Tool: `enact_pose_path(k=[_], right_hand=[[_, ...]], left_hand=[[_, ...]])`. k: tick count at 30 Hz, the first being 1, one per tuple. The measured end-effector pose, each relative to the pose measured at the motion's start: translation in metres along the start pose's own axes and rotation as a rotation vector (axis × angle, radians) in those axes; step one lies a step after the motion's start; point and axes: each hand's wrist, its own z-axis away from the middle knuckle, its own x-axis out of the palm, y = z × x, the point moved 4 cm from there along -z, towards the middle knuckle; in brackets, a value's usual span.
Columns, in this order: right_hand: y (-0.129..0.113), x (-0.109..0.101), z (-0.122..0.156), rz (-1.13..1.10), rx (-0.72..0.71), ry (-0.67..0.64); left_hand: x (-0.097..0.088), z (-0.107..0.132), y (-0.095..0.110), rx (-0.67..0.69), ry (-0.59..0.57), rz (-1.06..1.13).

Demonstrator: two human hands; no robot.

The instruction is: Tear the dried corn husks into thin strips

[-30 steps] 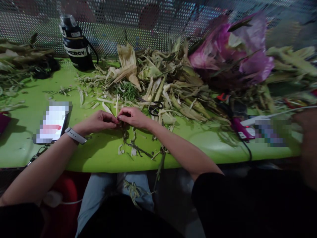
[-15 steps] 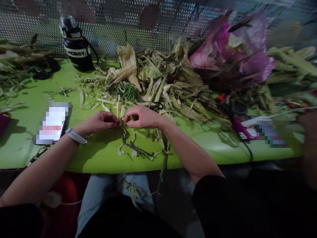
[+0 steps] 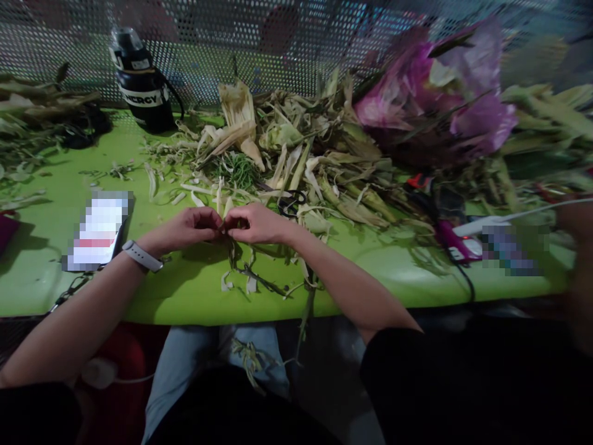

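My left hand (image 3: 192, 226), with a pale watch band (image 3: 142, 256) at the wrist, is closed in a pinch over the green table (image 3: 185, 296). Against its fingertips my right hand (image 3: 257, 224) pinches too, thumb and forefinger together. Whatever thin piece they hold between them is too small and covered to make out. Pale husk strips (image 3: 219, 193) rise just behind the fingertips. Below the hands lie thin stems and torn scraps (image 3: 262, 281). A bundle of green shreds (image 3: 238, 170) and a black looped handle (image 3: 291, 201) lie just beyond.
Dry corn husks (image 3: 343, 161) are heaped at the back, beside a pink plastic bag (image 3: 435, 105). A black bottle (image 3: 146, 86) stands at back left. A phone (image 3: 98, 228) lies left, and a magenta device with cables (image 3: 458, 244) right. A person's arm (image 3: 577, 266) shows at the right edge.
My right hand has moved slightly left, so its fingertips now meet those of my left hand. My left hand has barely shifted.
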Motion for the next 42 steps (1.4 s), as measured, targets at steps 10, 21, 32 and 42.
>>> enact_pose_path(k=[10, 21, 32, 42], right_hand=[[-0.0025, -0.0045, 0.0016, -0.008, 0.019, 0.067], [-0.0058, -0.0012, 0.0018, 0.009, 0.04, 0.027], [-0.0056, -0.0022, 0.0027, -0.007, 0.064, 0.028], [-0.0069, -0.0043, 0.0032, -0.032, 0.049, 0.056]], left_hand=[[0.0018, -0.0012, -0.0044, -0.065, 0.02, 0.077], [0.0007, -0.0028, -0.0075, -0.028, 0.018, 0.053], [0.0021, -0.0013, -0.0044, -0.041, 0.039, 0.053], [0.0015, -0.0038, -0.0079, -0.029, 0.046, 0.059]])
